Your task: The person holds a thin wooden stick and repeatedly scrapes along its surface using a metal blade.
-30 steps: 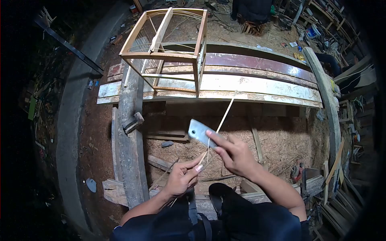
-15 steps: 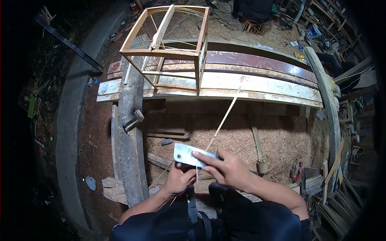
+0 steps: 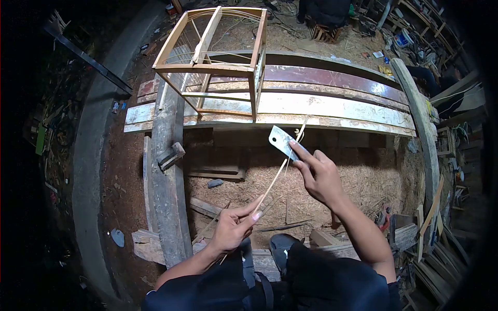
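Note:
A thin pale wooden strip (image 3: pixel 273 182) slants up and away from my left hand (image 3: pixel 233 228), whose fingers are pinched round its lower part. My right hand (image 3: pixel 320 177) grips a flat metal blade (image 3: pixel 283 141) with a hole near its far corner. The blade lies across the upper part of the strip, and small curled shavings show beside it. Where the blade's edge meets the strip is partly hidden by the blade and fingers.
A wooden frame (image 3: pixel 252 78) stands on the plank bench (image 3: pixel 332 108) ahead. Thick beams run along the left (image 3: pixel 167 207) and right (image 3: pixel 423 119). Wood shavings cover the ground (image 3: pixel 358 181). A seated person (image 3: pixel 332 13) is at the top, another at right.
My right hand and the blade first came down the strip towards my left hand, then moved up and away along it. My left hand has stayed nearly in place.

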Demonstrator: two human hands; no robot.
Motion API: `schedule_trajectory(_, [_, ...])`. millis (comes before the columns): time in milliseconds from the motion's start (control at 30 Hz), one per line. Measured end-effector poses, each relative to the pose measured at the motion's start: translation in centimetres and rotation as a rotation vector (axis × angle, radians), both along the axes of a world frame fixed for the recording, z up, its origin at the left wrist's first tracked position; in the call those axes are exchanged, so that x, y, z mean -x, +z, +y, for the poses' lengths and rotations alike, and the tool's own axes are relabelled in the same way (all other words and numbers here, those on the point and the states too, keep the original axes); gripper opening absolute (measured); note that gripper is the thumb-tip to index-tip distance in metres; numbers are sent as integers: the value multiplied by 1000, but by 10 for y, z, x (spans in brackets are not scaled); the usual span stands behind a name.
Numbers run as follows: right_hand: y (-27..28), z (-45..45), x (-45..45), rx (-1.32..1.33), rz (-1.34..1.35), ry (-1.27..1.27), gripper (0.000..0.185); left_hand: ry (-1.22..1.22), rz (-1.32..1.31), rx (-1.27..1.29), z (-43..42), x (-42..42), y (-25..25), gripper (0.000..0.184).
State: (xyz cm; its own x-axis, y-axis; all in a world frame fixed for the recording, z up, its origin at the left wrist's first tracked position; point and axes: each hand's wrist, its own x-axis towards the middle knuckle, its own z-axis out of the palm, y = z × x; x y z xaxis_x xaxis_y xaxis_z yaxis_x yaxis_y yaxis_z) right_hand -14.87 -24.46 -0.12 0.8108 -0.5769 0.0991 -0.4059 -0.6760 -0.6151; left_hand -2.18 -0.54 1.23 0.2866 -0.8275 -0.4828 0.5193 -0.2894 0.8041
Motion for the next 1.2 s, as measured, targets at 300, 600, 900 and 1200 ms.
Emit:
schedule_trajectory(300, [11,37,5,-49,-120,164,45,-24,-146,-2,0,1,0,38])
schedule_trajectory(600, [5,-41,0,100,-39,-33,44,-55,-114,-40,1,-1,6,38])
schedule_trajectory(900, [-7,-47,-6,129,149,-37,43,-21,-134,-41,-2,-2,2,39])
schedule_trajectory(1200, [-16,-39,-10,104,254,-87,44,-46,-194,-120,-3,-5,-2,39])
